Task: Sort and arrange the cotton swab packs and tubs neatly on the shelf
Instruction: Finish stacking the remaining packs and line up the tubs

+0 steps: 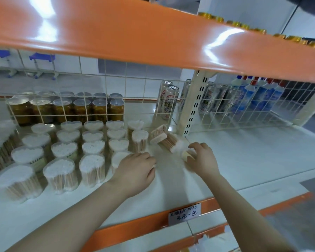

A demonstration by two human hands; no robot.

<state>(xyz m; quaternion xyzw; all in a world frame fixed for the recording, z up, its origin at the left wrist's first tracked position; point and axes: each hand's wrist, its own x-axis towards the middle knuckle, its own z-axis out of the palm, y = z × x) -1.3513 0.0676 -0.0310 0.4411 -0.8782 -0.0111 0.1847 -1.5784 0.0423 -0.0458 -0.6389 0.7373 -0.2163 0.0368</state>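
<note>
Jars (pixel 65 110), cans (pixel 168 100), bottles (pixel 258 93) behind mesh

White shelf (pixel 244 160), orange edge (pixel 145 222)

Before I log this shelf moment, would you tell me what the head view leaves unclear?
- Right hand: what its fingers touch is motion-blurred; the grip is unclear.
- Left hand: covers the front tub; contact is hidden.
- Price label: handwriting too blurred to read.
- Far-left swab packs: cut off by the frame edge.
</note>
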